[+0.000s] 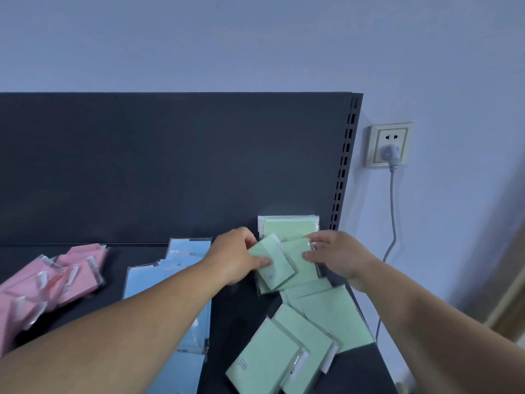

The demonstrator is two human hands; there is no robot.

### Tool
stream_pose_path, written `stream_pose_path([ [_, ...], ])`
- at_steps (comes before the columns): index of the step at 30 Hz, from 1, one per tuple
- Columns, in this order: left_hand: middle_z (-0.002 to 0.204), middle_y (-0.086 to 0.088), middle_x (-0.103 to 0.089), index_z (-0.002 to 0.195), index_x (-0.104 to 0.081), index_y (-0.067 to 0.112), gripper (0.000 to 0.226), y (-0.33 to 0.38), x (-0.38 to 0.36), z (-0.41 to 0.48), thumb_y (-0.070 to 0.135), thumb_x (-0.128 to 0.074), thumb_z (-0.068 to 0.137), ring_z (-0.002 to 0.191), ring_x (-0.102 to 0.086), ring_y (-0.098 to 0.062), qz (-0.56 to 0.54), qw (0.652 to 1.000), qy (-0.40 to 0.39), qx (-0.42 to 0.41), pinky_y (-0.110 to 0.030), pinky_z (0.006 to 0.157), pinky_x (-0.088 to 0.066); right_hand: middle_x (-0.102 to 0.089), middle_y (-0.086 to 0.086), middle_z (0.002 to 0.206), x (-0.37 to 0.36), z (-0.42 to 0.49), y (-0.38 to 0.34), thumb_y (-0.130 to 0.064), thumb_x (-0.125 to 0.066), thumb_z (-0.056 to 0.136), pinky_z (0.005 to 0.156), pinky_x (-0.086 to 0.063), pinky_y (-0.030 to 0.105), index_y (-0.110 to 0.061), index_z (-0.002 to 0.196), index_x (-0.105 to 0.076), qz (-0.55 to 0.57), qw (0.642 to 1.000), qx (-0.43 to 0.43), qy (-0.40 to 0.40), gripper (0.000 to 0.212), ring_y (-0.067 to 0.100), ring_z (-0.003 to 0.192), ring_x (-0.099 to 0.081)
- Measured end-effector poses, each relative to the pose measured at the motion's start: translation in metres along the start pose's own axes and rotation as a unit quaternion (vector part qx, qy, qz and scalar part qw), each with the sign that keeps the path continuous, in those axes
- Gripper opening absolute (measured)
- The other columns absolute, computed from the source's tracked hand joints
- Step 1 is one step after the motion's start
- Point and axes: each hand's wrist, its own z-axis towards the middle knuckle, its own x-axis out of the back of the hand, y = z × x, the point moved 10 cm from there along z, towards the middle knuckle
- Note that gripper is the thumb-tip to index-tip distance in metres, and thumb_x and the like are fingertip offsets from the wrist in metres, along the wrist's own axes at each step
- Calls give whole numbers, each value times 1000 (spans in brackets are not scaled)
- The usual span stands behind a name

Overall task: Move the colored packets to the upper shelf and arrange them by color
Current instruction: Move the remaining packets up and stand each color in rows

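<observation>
On the dark shelf [238, 314] the packets lie in three color groups: pink packets [62, 274] at the left, light blue packets [170, 268] in the middle, green packets [315, 322] at the right. My left hand [235, 254] grips a small stack of green packets [272, 263], thumb on top. My right hand [338, 254] touches the neighbouring green packet [298, 260] with its fingertips, fingers lightly bent. Another green packet [287, 227] leans against the back panel behind both hands. My left forearm hides part of the blue row.
The shelf's dark back panel [170, 166] rises behind the packets, with a slotted upright [345, 160] at its right end. On the wall to the right are a socket with a plug [390, 145] and a hanging grey cable [392, 228].
</observation>
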Motion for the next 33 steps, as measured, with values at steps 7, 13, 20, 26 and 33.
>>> stream_pose_path([
  [7, 95, 8, -60, 96, -60, 24, 14, 2, 3, 5, 31, -68, 86, 83, -57, -10, -29, 999, 29, -24, -21, 68, -43, -68, 1, 98, 30, 10, -9, -16, -63, 93, 73, -49, 25, -20, 118, -64, -2, 994, 44, 99, 25, 13, 80, -61],
  [13, 90, 8, -61, 103, -64, 24, 12, 4, -3, 10, 29, -58, 94, 80, -57, -9, 38, 999, -28, -12, -21, 70, -43, -66, -3, 101, 31, 14, -7, -20, -61, 94, 60, -45, 21, -22, 116, -60, -27, 989, 53, 136, 22, 13, 80, -59],
  [20, 119, 2, -52, 115, -61, 21, 24, 8, -15, 9, 14, -52, 94, 101, -50, -18, 214, 975, -45, -32, -26, 83, -43, -65, -10, 87, 30, 17, -3, -24, -63, 92, 55, -40, 21, -22, 112, -59, -74, 986, 48, 142, 20, 5, 69, -55],
  [26, 131, 0, -48, 129, -49, 21, 40, 19, -29, 15, 33, -59, 93, 118, -46, -17, 117, 991, -36, -44, -25, 90, -38, -61, -11, 80, 25, 10, -1, -18, -75, 82, 65, -47, 25, -22, 109, -54, -102, 986, 41, 125, 35, 8, 72, -57],
  [33, 121, 0, -49, 118, -51, 17, 34, 20, -33, 19, 31, -64, 90, 93, -43, -12, 74, 997, 4, -38, -23, 77, -35, -65, -6, 91, 12, 11, 3, -16, -77, 80, 54, -39, 16, -26, 128, -49, -164, 980, 57, 100, 57, 11, 76, -58],
])
